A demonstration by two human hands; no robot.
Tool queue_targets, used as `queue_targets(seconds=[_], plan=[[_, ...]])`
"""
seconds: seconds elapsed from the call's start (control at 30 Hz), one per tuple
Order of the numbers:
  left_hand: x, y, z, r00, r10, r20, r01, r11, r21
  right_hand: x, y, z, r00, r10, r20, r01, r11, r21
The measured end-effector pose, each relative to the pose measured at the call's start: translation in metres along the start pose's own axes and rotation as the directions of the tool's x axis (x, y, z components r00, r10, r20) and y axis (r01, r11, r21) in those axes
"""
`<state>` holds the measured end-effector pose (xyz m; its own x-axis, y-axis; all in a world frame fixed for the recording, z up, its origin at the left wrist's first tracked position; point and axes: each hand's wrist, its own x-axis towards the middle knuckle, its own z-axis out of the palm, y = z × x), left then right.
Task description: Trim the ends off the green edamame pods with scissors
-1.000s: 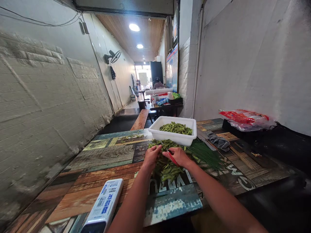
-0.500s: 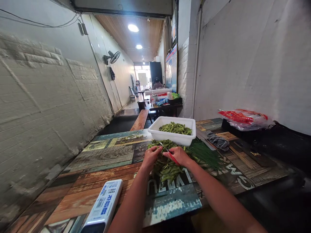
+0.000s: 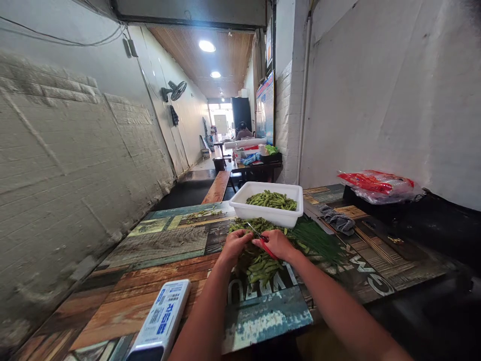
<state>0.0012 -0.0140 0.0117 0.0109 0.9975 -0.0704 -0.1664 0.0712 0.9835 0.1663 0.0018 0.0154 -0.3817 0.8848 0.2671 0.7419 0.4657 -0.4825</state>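
Observation:
Over a heap of green edamame pods (image 3: 263, 268), my right hand (image 3: 277, 244) grips red-handled scissors (image 3: 267, 249). Their metal blades point up and left, towards my left hand. My left hand (image 3: 237, 243) is closed in a pinch beside the blade tips, on what looks like an edamame pod, mostly hidden by the fingers. Just beyond both hands stands a white plastic tub (image 3: 267, 216) with more pods (image 3: 272, 199) in it. Long thin green stalks (image 3: 317, 239) lie to the right of the heap.
A white box (image 3: 163, 316) lies at the near left. Small trimmings (image 3: 205, 213) are scattered at the far left of the table. On the right are a knife (image 3: 319, 220), a grey cloth (image 3: 338, 219), wooden skewers (image 3: 372, 243) and a red-and-clear plastic package (image 3: 381, 183). A person (image 3: 243, 131) sits far back.
Both hands stay over the heap with the scissors in nearly the same place. My left fingers have shifted slightly near the blade tips. The view has tilted very slightly.

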Motion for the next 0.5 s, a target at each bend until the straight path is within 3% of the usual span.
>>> queue_targets(seconds=[0.2, 0.33, 0.5], plan=[[0.0025, -0.0028, 0.0027, 1.0, -0.009, -0.012, 0.01, 1.0, 0.024, -0.0033, -0.0063, -0.0017, 1.0, 0.009, 0.03, -0.01, 1.0, 0.025], [0.0047, 0.0007, -0.0017, 0.997, -0.045, -0.067, 0.031, 0.978, -0.206, -0.0022, -0.0056, -0.0028, 0.999, 0.028, -0.039, -0.025, 0.996, 0.086], [0.0053, 0.0034, -0.0027, 0.997, -0.081, 0.01, 0.078, 0.911, -0.404, -0.0005, -0.0023, -0.0012, 0.999, 0.03, -0.029, -0.027, 0.994, 0.103]])
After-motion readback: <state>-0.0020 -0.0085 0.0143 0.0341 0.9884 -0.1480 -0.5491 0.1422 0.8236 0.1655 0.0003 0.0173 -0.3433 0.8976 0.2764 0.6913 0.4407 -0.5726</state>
